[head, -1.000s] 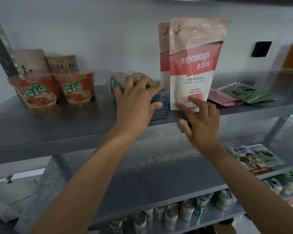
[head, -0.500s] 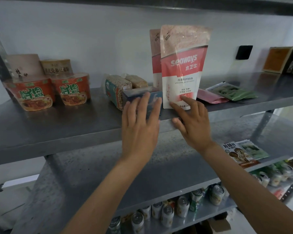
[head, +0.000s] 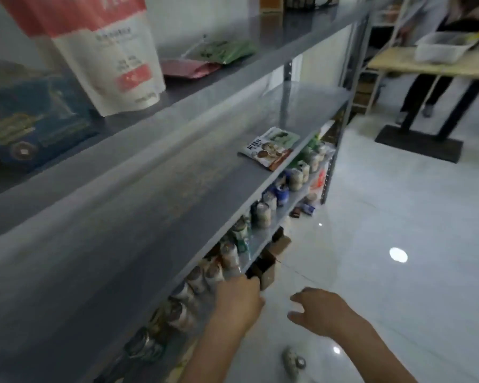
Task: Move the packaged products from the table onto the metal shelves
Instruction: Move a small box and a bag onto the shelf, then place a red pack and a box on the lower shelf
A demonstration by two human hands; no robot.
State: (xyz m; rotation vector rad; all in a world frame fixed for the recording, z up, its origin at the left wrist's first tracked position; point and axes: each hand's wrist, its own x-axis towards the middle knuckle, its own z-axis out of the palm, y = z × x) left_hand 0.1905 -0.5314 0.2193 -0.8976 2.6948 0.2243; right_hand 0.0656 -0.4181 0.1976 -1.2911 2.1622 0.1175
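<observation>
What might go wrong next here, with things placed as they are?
The tall pouch stands upright near the front edge of the top shelf; a bump might tip it off. A small can-like object lies on the floor below the right hand; stepping on it might cause a slip.

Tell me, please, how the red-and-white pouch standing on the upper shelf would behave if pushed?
The pouch stands tall on a narrow base, so a push high up would probably tip it. Its film sides look soft, so it likely gives when squeezed. It stands near the front of the upper shelf, so it might fall off.
</observation>
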